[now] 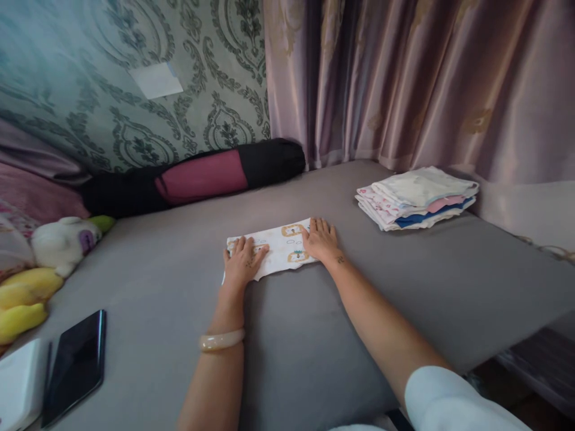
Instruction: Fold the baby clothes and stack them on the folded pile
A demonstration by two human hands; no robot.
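Note:
A white cloth with a tan and dark print lies folded into a long strip on the grey bed surface. My left hand rests flat on its left end, fingers spread. On the right end lies my right hand, also flat, with the thumb apart from the fingers. Both palms press on the cloth rather than grip it. To the right sits a stack of folded cloths in white, pink and blue, apart from my hands.
A black and maroon long bag lies along the patterned wall. At left are plush toys, a dark phone or tablet and a white box-like object. Curtains hang behind. The bed's edge drops away at lower right.

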